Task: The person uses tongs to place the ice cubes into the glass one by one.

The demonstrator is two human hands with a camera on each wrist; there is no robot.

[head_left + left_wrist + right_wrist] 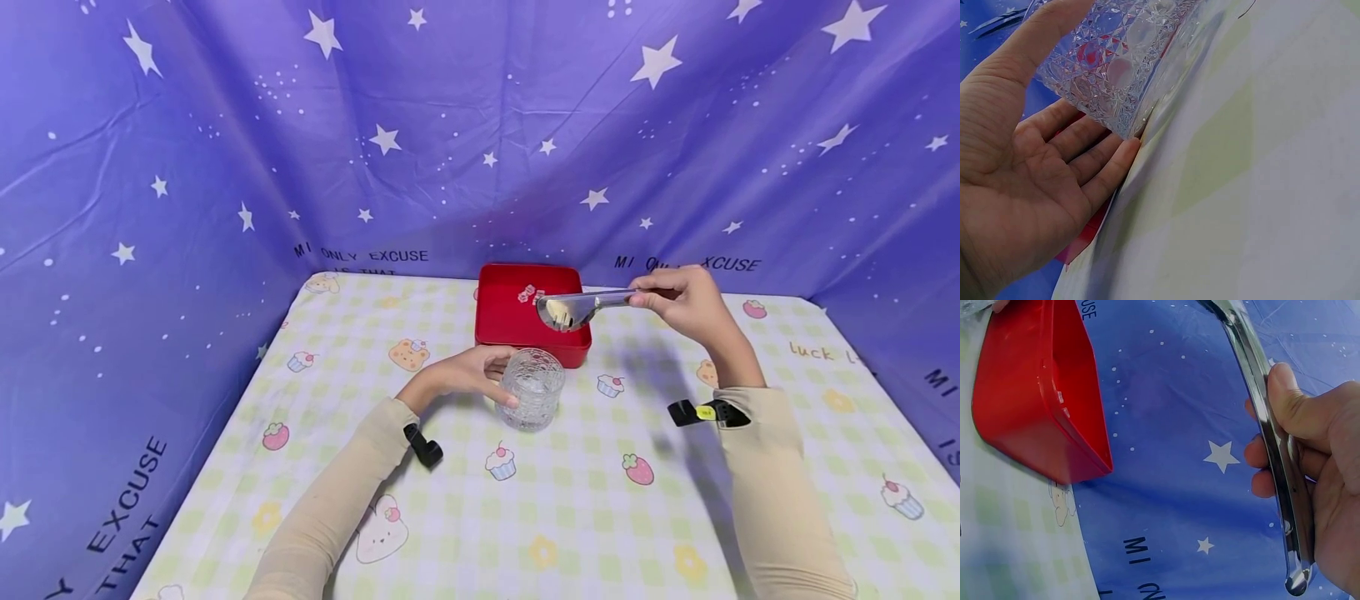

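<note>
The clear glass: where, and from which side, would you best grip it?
I'd grip the clear glass by its round outer wall, squeezing lightly across it, coming from the left, where the left hand is: the glass stands upright, shows no handle, and the red box sits close behind it.

Two grips are showing: the left grip (474, 372) near centre, the right grip (686, 307) further right. One metal utensil (611, 300), one clear glass (532, 396) and one red box (576, 357) are appearing mid-frame. Two black straps (425, 448) are showing lower. Several clear pieces (527, 293), too small to count, are lying in the box. One desk (585, 533) is filling the lower frame.
</note>
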